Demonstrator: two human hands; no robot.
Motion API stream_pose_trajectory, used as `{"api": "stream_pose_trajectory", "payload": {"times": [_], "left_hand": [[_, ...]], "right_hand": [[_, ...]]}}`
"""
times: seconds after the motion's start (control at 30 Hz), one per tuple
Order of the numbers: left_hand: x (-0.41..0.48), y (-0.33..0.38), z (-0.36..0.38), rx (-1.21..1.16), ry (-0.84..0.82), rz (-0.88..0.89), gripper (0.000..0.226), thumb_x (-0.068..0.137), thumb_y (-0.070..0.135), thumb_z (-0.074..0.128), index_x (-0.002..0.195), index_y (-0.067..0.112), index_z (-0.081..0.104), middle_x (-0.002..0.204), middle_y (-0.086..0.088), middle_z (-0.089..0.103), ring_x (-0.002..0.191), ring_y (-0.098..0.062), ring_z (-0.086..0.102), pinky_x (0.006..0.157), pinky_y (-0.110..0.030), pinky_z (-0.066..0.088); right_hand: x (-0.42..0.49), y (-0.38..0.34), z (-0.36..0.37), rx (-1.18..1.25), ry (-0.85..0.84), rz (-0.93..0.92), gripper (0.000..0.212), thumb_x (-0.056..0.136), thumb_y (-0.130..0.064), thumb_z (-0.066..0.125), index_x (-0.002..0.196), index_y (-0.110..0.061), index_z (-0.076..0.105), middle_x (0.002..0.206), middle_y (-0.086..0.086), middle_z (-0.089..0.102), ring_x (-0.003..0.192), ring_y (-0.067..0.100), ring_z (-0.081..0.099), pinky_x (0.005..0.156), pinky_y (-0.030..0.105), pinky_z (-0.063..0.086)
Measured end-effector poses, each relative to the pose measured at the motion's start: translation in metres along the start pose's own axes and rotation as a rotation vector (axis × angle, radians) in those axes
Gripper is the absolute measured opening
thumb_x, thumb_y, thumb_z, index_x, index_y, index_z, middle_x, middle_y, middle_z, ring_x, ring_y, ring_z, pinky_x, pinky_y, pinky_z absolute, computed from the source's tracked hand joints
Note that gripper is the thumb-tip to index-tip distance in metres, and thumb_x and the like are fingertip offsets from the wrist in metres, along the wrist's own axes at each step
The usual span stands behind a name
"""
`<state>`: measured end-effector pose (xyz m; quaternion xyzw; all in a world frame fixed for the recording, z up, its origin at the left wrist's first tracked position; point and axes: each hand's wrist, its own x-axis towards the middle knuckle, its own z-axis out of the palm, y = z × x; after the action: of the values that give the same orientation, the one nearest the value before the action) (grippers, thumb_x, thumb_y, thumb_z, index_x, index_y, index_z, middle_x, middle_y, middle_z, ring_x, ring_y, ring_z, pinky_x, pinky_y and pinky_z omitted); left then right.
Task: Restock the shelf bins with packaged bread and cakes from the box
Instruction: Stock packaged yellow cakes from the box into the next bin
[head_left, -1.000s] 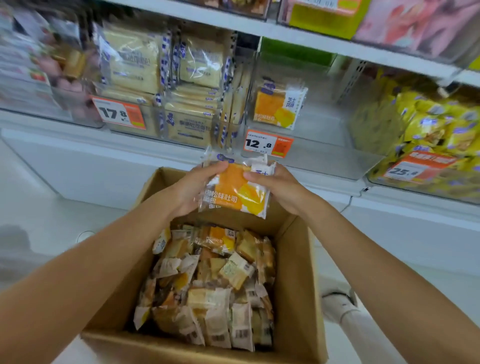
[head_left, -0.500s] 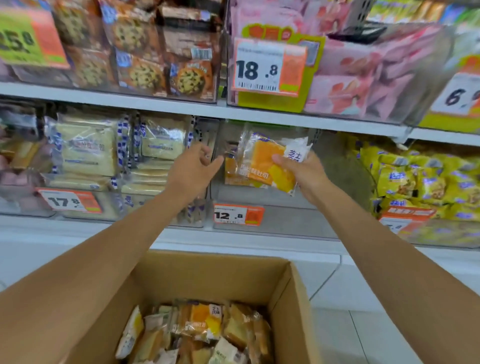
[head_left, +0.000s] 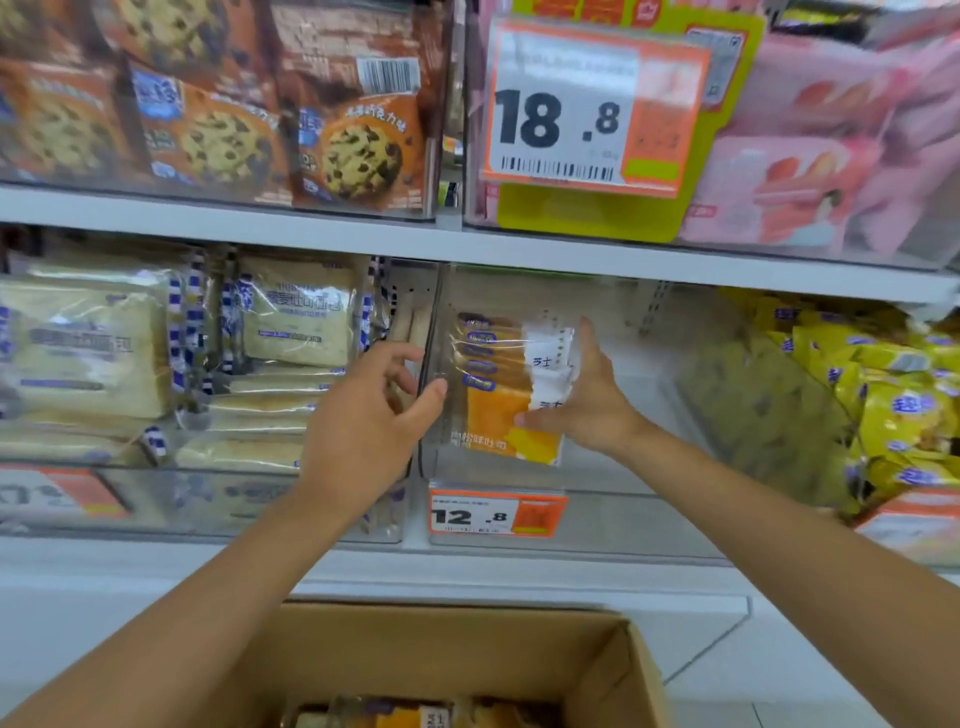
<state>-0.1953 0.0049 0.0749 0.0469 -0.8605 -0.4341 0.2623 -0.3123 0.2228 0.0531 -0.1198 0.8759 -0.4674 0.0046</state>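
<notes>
One bread packet clamped in right grip, left grip apart at bin edge

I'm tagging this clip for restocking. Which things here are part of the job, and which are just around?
Job: orange toast packet, held by the right hand; clear bin tagged 12.8; left hand at its edge; cardboard box.
Just around: cookie packs; pink packs; yellow packs; pale bread packs; 18.8 price tag.
</notes>
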Motion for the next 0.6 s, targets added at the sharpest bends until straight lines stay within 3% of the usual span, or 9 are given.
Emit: {"api": "stream_pose_trajectory", "payload": {"times": [0.1,0.23,0.43,0.53,0.6], "left_hand": [[-0.001,0.002,-0.001,0.003,-0.006,0.001,0.027,0.087,0.040,0.065,0.113,0.035,0.057,0.082,0.011,0.058,0.068,-0.002,0.055,0.065,-0.027,0.048],[-0.002,0.006,-0.002,0.013,-0.008,0.011,0.028,0.088,0.041,0.064,0.114,0.035,0.057,0.079,0.011,0.057,0.069,-0.002,0.056,0.065,-0.028,0.048],[-0.003,0.009,-0.004,0.001,-0.021,0.010,0.025,0.089,0.041,0.064,0.112,0.036,0.055,0.075,0.010,0.056,0.066,-0.005,0.056,0.063,-0.028,0.047],[-0.001,0.011,-0.006,-0.006,-0.071,0.000,0.029,0.088,0.040,0.066,0.114,0.031,0.056,0.076,0.008,0.057,0.067,-0.007,0.056,0.065,-0.029,0.048],[-0.005,0.016,-0.011,-0.068,-0.094,-0.045,0.029,0.087,0.034,0.070,0.113,0.030,0.057,0.082,0.008,0.058,0.075,-0.009,0.056,0.070,-0.026,0.048]], "right_hand": [[-0.011,-0.013,-0.004,-0.285,-0.072,-0.140,0.122,0.062,-0.027,0.091,0.152,-0.041,0.010,0.160,-0.001,-0.002,0.147,0.018,0.009,0.116,0.033,0.026],[-0.008,-0.020,0.002,-0.468,-0.137,-0.199,0.082,0.078,-0.022,0.081,0.147,-0.034,0.036,0.162,0.001,-0.009,0.150,0.021,-0.001,0.115,0.032,0.025],[-0.010,-0.020,-0.002,-0.554,-0.133,-0.200,0.089,0.076,-0.033,0.082,0.149,-0.034,0.030,0.162,0.000,-0.009,0.149,0.023,-0.007,0.118,0.041,0.018],[-0.028,-0.030,-0.014,-0.558,-0.015,-0.215,0.083,0.076,-0.037,0.081,0.147,-0.029,0.037,0.161,0.003,0.008,0.148,0.023,0.007,0.119,0.041,0.021],[-0.051,-0.041,-0.017,-0.453,0.071,-0.249,0.068,0.081,-0.030,0.078,0.141,-0.021,0.047,0.151,0.003,0.031,0.135,0.018,0.034,0.113,0.033,0.032]]}}
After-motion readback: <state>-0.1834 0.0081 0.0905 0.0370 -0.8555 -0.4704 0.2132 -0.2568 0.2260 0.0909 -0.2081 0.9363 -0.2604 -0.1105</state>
